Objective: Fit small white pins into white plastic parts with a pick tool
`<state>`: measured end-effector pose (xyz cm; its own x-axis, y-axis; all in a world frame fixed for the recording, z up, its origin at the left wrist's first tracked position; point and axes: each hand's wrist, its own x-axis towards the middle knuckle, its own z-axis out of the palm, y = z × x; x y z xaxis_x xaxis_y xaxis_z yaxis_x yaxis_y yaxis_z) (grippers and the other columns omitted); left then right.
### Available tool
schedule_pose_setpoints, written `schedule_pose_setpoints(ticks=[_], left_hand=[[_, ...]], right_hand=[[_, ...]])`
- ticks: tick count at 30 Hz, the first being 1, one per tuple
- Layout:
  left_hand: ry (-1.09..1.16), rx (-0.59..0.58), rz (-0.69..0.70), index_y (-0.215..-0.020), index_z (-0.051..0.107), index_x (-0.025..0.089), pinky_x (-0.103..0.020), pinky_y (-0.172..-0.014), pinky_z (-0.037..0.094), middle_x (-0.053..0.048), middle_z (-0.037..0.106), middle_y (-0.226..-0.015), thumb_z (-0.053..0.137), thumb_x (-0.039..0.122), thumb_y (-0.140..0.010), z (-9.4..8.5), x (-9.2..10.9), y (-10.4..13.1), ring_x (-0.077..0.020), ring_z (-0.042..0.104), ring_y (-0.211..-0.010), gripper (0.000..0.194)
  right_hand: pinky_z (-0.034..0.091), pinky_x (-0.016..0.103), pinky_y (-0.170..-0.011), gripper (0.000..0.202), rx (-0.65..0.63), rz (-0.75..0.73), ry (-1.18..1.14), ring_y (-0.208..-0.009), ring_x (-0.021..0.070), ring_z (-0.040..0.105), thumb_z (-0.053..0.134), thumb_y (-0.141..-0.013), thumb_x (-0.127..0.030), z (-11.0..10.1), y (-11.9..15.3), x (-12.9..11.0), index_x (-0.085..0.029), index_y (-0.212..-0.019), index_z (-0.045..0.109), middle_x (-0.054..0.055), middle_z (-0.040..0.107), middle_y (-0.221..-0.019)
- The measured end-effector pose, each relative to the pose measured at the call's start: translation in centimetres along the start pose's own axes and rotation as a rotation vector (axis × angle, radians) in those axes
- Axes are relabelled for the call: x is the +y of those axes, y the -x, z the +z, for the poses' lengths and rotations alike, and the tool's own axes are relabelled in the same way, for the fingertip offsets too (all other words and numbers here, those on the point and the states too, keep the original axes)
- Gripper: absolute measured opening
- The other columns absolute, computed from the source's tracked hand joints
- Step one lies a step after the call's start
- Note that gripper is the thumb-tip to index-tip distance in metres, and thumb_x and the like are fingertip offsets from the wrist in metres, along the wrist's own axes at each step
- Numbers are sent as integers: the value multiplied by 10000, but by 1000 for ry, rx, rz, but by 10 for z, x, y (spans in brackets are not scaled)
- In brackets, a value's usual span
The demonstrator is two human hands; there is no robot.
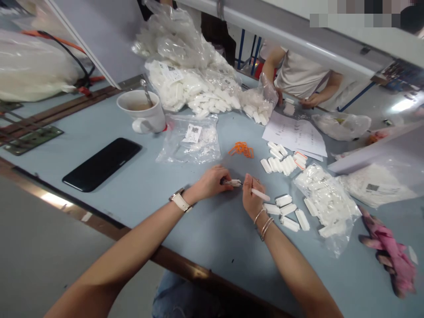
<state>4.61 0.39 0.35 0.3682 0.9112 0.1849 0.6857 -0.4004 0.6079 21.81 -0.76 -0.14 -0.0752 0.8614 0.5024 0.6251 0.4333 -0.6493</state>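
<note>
My left hand (212, 180) pinches a small white plastic piece (236, 182) with a dark pattern along its face. My right hand (251, 196) is closed round a slim tool with a pale pink handle (260, 194); its thin dark tip meets or nearly meets the piece's right end. Just beyond the hands lies a little heap of orange frames (243, 149). To the right of my right hand are several loose white pieces (289, 209), and farther back sits another group of them (280, 164), one with an orange frame around it.
A white mug (150, 119) with a spoon, a black phone (102, 164) and a labelled clear bag (188, 148) lie left. Bags of white pieces (198, 84) pile up behind. At right are papers (294, 134), a filled bag (326, 198) and pink gloves (389, 249). A co-worker (300, 73) sits opposite.
</note>
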Motion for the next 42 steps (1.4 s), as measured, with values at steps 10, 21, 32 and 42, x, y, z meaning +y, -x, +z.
schedule_pose_setpoints(ticks=[10, 21, 32, 42], left_hand=[[24, -14, 4, -711, 586, 169, -257, -601, 378, -6, 563, -693, 709, 355, -759, 0, -1, 0, -154, 511, -700, 228], [35, -42, -40, -709, 565, 170, -267, -618, 380, -4, 571, -697, 705, 327, -756, -3, 3, 0, -163, 510, -714, 216], [22, -52, -57, -712, 566, 168, -274, -632, 392, -13, 576, -720, 718, 303, -745, -3, 5, -1, -173, 521, -740, 206], [14, -16, -17, -705, 545, 178, -280, -638, 404, -13, 570, -722, 690, 346, -763, 0, 0, -1, -174, 522, -740, 230]], right_hand=[[390, 279, -531, 477, 52, 144, -147, -498, 134, 467, 287, -970, -475, 2, 10, 7, -222, -599, 449, -17, 481, -515], [388, 275, -532, 464, 31, 109, -204, -493, 129, 465, 314, -974, -426, -1, 14, 7, -225, -576, 440, -20, 484, -508], [384, 265, -511, 481, 2, 94, -113, -471, 127, 449, 278, -977, -445, -1, 10, 3, -225, -574, 420, -22, 447, -496], [349, 280, -510, 506, -46, 3, 36, -465, 134, 453, 257, -986, -401, -2, 1, -2, -216, -579, 495, 11, 497, -494]])
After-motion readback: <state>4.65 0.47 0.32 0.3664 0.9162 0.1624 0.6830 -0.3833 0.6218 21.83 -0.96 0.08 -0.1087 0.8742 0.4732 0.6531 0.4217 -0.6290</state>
